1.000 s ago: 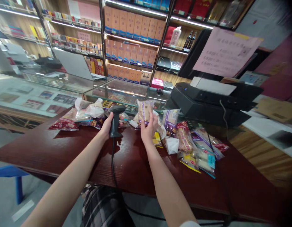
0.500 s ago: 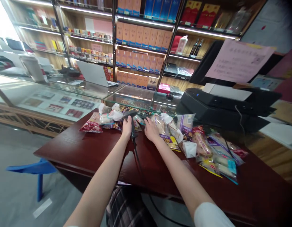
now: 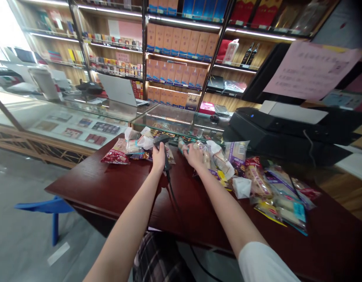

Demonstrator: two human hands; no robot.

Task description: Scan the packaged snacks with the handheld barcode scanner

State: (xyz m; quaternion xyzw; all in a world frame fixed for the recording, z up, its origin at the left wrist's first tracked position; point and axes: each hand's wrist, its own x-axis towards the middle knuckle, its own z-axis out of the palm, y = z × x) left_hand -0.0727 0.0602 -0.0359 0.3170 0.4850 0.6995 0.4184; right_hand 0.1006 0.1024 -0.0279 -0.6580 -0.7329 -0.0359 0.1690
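R hand (image 3: 195,154), bare, now has a small clear plastic pkt w/ pale-blue trim (image 3: 182,145) up at its fingertips, vs. none visible there half a sec ago. Pkt's pinched, approx 12:30; contents too blurred to tell. L hand (image 3: 159,157), also bare, is wrapped round a black plastic handheld scanner (image 3: 167,162) at 12. On the dark red-brown wooden desk (image 3: 110,188): red-and-clear plastic bag (image 3: 116,152) at 11 o'clock, long tan-filled clear bag w/ red print (image 3: 258,179) approx 1:30, white crumpled wrapper (image 3: 242,188) just beside it at its 8 o'clock.
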